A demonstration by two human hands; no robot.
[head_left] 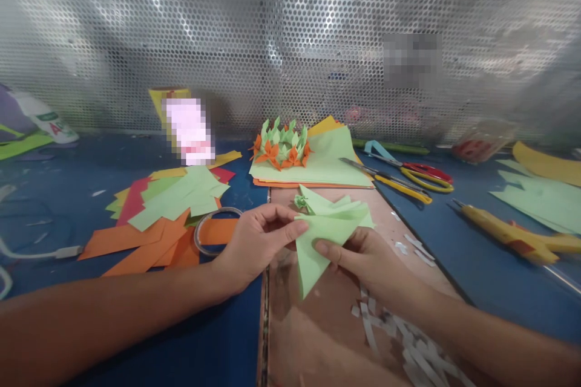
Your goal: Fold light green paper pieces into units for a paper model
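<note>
- Over the middle of the counter (204, 338), between your two hands, is the folded green paper (336, 230), held up with one point hanging down.
- Your left hand (258, 236) pinches its left edge between thumb and forefinger, likely to steady that side.
- Your right hand (370, 257) grasps it too, thumb flat on the front face and fingers behind, which seems meant to keep the layers from slipping apart.
- Behind the folded green paper, a green and orange paper ring (271, 152) rests on a stack of sheets (340, 163), perhaps to stand clear of your hands.
- To its left, cut paper pieces (177, 199) lie in a loose overlapping heap beside a tape roll (200, 239), presumably within easy reach of you.
- To its right, yellow-handled scissors (403, 187) and a glue gun (503, 230) lie apart from it, probably so they don't crowd your grip.
- Nearer you than the folded green paper, pale scraps (417, 351) lie scattered, seemingly just left where they fell.
</note>
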